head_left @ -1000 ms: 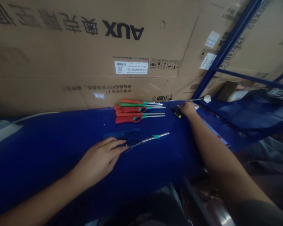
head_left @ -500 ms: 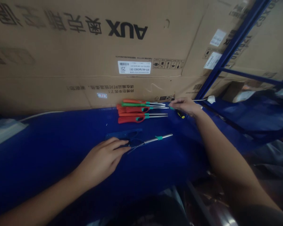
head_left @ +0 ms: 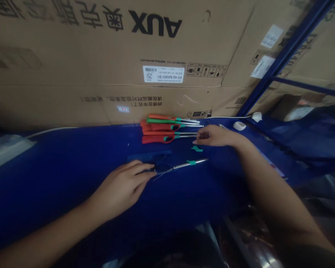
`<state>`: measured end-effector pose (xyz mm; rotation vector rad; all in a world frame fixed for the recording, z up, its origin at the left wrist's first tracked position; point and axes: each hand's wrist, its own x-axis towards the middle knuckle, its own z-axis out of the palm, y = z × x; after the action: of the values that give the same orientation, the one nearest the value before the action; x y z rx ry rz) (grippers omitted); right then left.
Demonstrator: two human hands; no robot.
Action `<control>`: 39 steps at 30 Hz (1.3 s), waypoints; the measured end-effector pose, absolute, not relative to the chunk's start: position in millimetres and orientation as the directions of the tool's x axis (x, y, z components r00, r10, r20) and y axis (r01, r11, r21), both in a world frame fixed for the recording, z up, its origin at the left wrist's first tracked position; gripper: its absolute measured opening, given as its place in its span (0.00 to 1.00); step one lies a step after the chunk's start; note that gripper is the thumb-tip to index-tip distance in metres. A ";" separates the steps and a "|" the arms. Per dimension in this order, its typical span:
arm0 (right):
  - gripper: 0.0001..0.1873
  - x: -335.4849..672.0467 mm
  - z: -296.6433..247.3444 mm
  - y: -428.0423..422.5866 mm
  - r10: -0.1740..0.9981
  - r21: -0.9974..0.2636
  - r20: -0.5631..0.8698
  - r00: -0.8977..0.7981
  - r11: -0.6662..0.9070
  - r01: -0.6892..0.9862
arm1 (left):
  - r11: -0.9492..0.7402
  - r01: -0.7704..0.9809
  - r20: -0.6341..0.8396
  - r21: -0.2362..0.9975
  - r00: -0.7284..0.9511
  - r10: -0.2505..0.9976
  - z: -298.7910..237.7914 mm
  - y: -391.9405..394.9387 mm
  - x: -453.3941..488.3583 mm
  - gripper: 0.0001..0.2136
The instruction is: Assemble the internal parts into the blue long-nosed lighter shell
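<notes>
My left hand (head_left: 128, 182) is closed in a pinch on the inner end of a lighter's metal tube (head_left: 181, 165), where thin wires show. That tube carries a green collar and points right. Beside these fingers lies a blue lighter handle shell (head_left: 147, 156), hard to make out on the blue surface. My right hand (head_left: 216, 136) has its fingers curled, with a small green plastic piece (head_left: 197, 148) just under the fingertips; it seems pinched there, though the contact is partly hidden. Several long-necked lighters (head_left: 159, 139), red, orange and green, lie in a row behind, tubes pointing right.
A large cardboard box (head_left: 100, 70) stands along the back of the blue work surface (head_left: 72, 178). A white roll (head_left: 239, 125) and a crumpled white piece (head_left: 257, 117) lie at the right, near a blue metal post (head_left: 284, 52). A clear plastic bag (head_left: 8, 150) is at far left.
My right hand has moved left and towards me, with the green piece now below its fingertips. The white roll is uncovered; the black and yellow item is out of sight. My left hand keeps its pinch.
</notes>
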<state>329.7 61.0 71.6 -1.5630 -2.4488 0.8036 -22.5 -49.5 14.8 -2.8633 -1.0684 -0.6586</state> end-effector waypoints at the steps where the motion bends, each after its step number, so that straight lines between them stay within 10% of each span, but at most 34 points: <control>1: 0.21 330.8 73.7 59.0 0.852 -0.458 -0.222 -0.474 0.338 0.822 | -0.755 0.638 0.398 0.151 0.660 0.637 15.4 -50.2 -21.5 0.14; 5: 0.16 327.1 74.4 54.0 0.772 -0.392 -0.306 -0.557 0.430 0.813 | -0.714 0.650 0.423 0.258 0.589 0.689 18.4 -51.5 -16.7 0.12; 15: 0.05 267.6 55.3 22.4 0.627 -0.498 0.131 -0.768 0.711 0.496 | -0.658 0.645 0.389 0.389 0.532 0.752 12.1 -48.3 -13.2 0.12; 39: 0.05 239.1 33.2 -0.4 0.494 -0.538 0.197 -0.847 0.776 0.328 | -0.526 0.600 0.280 0.602 0.459 0.843 14.7 -48.4 -10.2 0.11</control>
<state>239.1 -0.4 33.2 -0.6308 -2.6412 0.7132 -10.2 -48.4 14.7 -3.0256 -1.5980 -1.0357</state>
